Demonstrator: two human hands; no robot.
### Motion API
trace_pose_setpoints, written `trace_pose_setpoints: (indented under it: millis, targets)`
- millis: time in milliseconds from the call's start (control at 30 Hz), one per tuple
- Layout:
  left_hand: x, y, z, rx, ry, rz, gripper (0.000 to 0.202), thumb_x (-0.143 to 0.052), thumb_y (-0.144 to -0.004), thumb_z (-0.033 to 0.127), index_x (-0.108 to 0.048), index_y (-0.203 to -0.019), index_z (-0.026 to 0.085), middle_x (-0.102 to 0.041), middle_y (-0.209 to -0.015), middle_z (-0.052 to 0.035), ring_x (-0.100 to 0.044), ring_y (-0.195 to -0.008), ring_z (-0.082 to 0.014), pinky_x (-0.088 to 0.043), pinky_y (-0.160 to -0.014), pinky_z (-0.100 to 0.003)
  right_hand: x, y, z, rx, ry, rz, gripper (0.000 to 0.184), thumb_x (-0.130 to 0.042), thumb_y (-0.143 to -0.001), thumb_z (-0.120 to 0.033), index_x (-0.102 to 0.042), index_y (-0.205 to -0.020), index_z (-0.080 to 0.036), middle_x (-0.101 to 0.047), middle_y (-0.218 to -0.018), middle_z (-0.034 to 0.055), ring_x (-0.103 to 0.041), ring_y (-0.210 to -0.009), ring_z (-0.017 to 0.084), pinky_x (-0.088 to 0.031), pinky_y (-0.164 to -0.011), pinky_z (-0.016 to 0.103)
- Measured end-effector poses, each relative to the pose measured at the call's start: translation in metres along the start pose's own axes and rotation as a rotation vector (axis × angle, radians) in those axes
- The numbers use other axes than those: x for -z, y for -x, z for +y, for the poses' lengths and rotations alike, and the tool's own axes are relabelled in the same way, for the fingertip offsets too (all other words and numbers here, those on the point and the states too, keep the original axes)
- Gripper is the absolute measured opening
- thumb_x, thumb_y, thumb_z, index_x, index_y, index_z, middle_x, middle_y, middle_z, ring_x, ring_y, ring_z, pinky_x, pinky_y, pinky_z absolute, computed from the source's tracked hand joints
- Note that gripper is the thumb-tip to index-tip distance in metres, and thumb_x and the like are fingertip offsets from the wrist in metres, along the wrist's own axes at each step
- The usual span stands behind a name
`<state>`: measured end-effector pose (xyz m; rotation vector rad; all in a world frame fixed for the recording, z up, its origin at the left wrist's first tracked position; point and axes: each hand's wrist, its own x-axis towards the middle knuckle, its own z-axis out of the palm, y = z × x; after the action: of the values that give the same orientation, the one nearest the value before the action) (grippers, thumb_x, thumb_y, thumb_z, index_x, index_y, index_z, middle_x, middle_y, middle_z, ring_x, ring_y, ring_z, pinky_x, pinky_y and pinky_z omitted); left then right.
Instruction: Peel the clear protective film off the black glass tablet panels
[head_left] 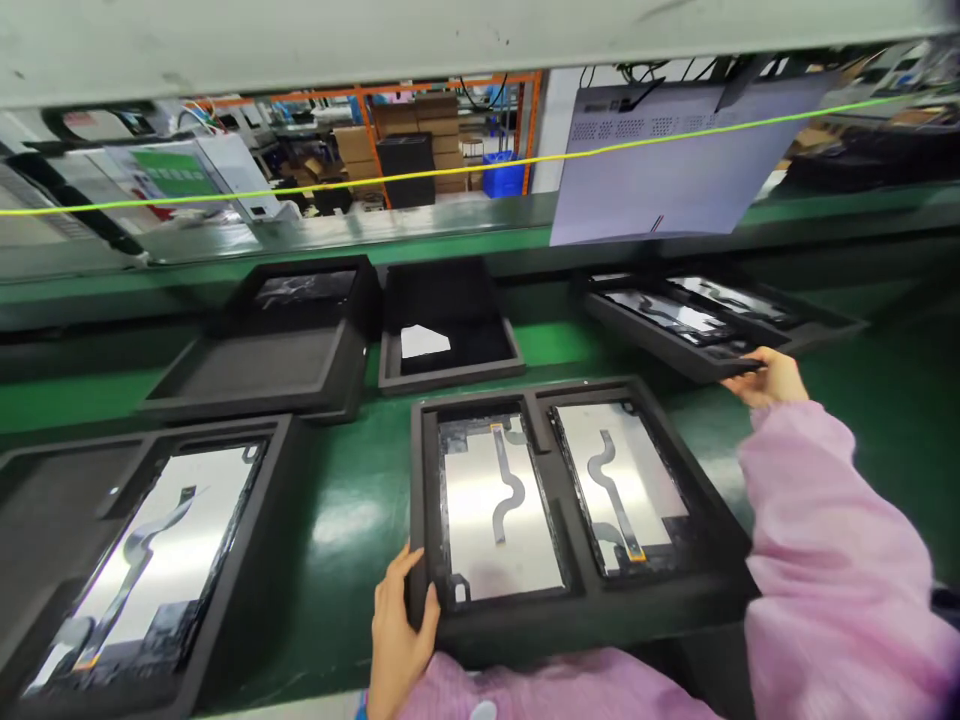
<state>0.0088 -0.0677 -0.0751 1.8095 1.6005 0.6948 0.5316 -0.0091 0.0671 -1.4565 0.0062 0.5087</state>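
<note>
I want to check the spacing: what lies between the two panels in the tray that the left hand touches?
The head view shows a dark divider of the tray between the left panel and the right panel.

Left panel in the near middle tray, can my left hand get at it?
Probably yes: the left hand touches the near-left corner of the tray, beside the left panel, which looks uncovered.

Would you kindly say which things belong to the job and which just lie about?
In hand:
black foam tray in right hand;
near black foam tray, touched by left hand;
its rectangular silver panels.

Probably lying about:
blue plastic bin;
brown cardboard boxes.
</note>
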Motion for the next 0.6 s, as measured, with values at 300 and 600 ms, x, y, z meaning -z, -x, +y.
trace_pose_setpoints:
  millis: [300,600]
  targets:
    - [-0.002,-0.064,0.138,0.016,0.988,-0.431,0.053,-0.066,-0.075,0.044,-0.054,-0.121,0.021,-0.062,-0.122,-0.0114,-0.06,-0.111,-0.0258,-0.044,-0.098,-0.043,0.058,0.249,0.106,0.022,-0.269,0.026,0.014,-0.058,-0.056,-0.02,-0.05,-0.067,-0.019,-0.057,-0.068,-0.0012,-0.054,-0.06,0.012,-0.052,-0.058,0.026]
    - [0.015,-0.056,0.089,0.268,1.095,-0.214,0.05,-0.06,-0.058,0.024,-0.052,-0.108,0.018,-0.058,-0.078,0.0026,-0.051,-0.053,-0.0085,-0.044,-0.05,-0.02,0.09,0.341,0.225,-0.178,0.078,-0.762,0.071,-0.062,-0.08,-0.057,-0.034,-0.139,-0.028,-0.061,-0.116,0.0085,-0.06,-0.107,0.023,-0.047,-0.098,0.043]
